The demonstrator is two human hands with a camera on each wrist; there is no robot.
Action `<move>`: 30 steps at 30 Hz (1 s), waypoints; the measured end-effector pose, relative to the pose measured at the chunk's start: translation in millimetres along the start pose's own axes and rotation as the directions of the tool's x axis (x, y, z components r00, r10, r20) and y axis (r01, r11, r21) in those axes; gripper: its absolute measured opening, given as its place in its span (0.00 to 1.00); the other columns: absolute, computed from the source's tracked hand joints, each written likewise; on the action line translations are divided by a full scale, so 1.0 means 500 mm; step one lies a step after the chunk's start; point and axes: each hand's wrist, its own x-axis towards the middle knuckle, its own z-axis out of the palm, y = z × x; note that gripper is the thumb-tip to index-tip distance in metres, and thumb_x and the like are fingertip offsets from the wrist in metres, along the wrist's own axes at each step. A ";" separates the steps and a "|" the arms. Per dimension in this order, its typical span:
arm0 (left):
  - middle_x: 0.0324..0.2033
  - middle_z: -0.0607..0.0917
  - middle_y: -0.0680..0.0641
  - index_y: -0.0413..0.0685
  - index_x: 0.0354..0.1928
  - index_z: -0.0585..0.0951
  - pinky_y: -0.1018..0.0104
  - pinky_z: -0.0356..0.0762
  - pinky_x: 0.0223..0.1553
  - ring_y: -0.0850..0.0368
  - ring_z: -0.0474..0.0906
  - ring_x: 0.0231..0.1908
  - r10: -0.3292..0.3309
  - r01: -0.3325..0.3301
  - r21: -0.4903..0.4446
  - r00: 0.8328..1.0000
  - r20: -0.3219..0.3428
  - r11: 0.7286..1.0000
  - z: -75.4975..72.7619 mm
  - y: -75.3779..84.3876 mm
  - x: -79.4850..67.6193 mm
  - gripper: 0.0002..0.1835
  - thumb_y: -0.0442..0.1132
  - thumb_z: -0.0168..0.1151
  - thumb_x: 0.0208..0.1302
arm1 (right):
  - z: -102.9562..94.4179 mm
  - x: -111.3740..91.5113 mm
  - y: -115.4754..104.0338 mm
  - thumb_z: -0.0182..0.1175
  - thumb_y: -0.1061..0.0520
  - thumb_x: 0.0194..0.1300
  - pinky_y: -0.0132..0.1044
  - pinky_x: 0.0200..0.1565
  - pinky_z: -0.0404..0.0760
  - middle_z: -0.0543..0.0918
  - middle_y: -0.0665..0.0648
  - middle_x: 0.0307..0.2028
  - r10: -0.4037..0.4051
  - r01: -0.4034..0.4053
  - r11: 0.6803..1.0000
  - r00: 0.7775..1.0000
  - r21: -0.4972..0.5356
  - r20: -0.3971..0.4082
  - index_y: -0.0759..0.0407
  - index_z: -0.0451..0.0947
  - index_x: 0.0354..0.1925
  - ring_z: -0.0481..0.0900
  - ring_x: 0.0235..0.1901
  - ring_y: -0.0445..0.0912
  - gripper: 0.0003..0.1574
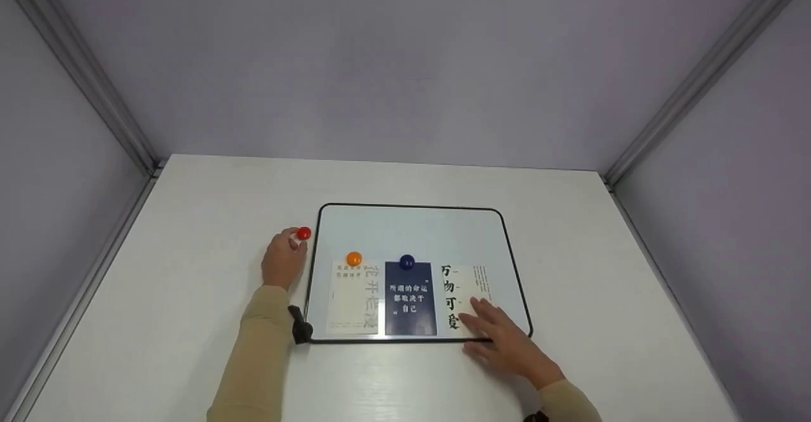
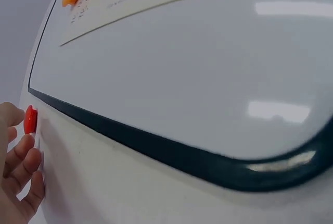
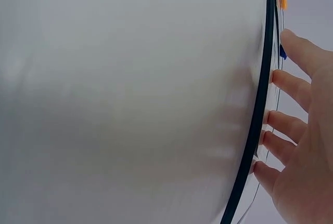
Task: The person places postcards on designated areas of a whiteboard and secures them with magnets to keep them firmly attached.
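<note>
My left hand (image 1: 283, 260) is at the left of the whiteboard (image 1: 405, 232), its thumb and fingertips pinching a round red magnet (image 1: 304, 233). In the left wrist view the red magnet (image 2: 30, 120) sits at the fingertips, close to the table, with the other fingers curled. My right hand (image 1: 504, 343) lies with spread fingers over the lower right of a white card (image 1: 469, 282) with black characters, covering part of it. From the right wrist, the fingertips (image 3: 278, 78) appear just past the board's dark edge.
On the board, an orange magnet (image 1: 354, 259) sits at the top of a cream card (image 1: 351, 308), and a dark blue magnet (image 1: 407, 262) at the top of a navy card (image 1: 410, 314). A black strap (image 1: 301, 327) overlaps the board's lower left corner. Grey walls surround the white table (image 1: 380, 384).
</note>
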 end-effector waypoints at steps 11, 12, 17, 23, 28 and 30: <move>0.37 0.81 0.33 0.36 0.60 0.74 0.48 0.79 0.41 0.43 0.77 0.35 0.034 -0.038 0.084 0.998 0.048 0.996 -0.022 0.002 0.009 0.22 0.37 0.57 0.66 | 0.006 0.004 -0.008 0.60 0.41 0.64 0.60 0.73 0.57 0.61 0.59 0.74 0.014 -0.014 1.000 1.000 0.009 0.003 0.44 0.69 0.67 0.55 0.75 0.60 0.34; 0.39 0.82 0.32 0.35 0.60 0.74 0.47 0.79 0.43 0.41 0.78 0.37 0.039 -0.043 0.091 0.998 0.049 0.995 -0.021 0.001 0.010 0.22 0.37 0.57 0.66 | 0.007 0.003 -0.008 0.60 0.41 0.64 0.59 0.73 0.57 0.61 0.59 0.73 0.015 -0.015 1.000 1.000 0.007 0.000 0.44 0.69 0.66 0.55 0.75 0.60 0.34; 0.46 0.83 0.30 0.35 0.61 0.73 0.45 0.80 0.50 0.37 0.81 0.46 0.043 -0.050 0.127 0.997 0.058 0.991 -0.018 0.001 0.012 0.23 0.37 0.58 0.66 | 0.006 0.001 -0.008 0.60 0.40 0.64 0.59 0.73 0.57 0.60 0.57 0.74 0.038 -0.038 0.999 0.999 0.007 0.002 0.42 0.68 0.67 0.54 0.75 0.59 0.34; 0.53 0.81 0.30 0.35 0.62 0.72 0.45 0.79 0.55 0.35 0.79 0.52 0.024 -0.038 0.178 0.997 0.076 0.983 -0.020 0.009 0.015 0.24 0.38 0.57 0.67 | 0.006 0.001 -0.009 0.59 0.39 0.64 0.59 0.73 0.57 0.61 0.57 0.74 0.034 -0.034 0.999 0.999 0.016 -0.004 0.42 0.68 0.67 0.54 0.75 0.59 0.35; 0.53 0.80 0.29 0.38 0.65 0.70 0.45 0.79 0.54 0.35 0.79 0.52 -0.014 -0.006 0.205 0.995 0.101 0.979 -0.016 0.016 0.015 0.25 0.41 0.55 0.69 | 0.008 0.000 -0.007 0.58 0.38 0.64 0.58 0.74 0.55 0.60 0.57 0.74 0.035 -0.035 0.999 0.999 0.005 -0.002 0.43 0.68 0.67 0.54 0.75 0.59 0.35; 0.51 0.80 0.29 0.39 0.66 0.69 0.44 0.80 0.52 0.35 0.80 0.50 -0.019 -0.006 0.212 0.994 0.112 0.977 -0.013 0.015 0.015 0.25 0.42 0.54 0.70 | 0.008 0.000 -0.007 0.58 0.38 0.64 0.59 0.73 0.55 0.60 0.57 0.74 0.036 -0.036 0.999 0.999 0.006 0.001 0.43 0.68 0.67 0.54 0.75 0.59 0.35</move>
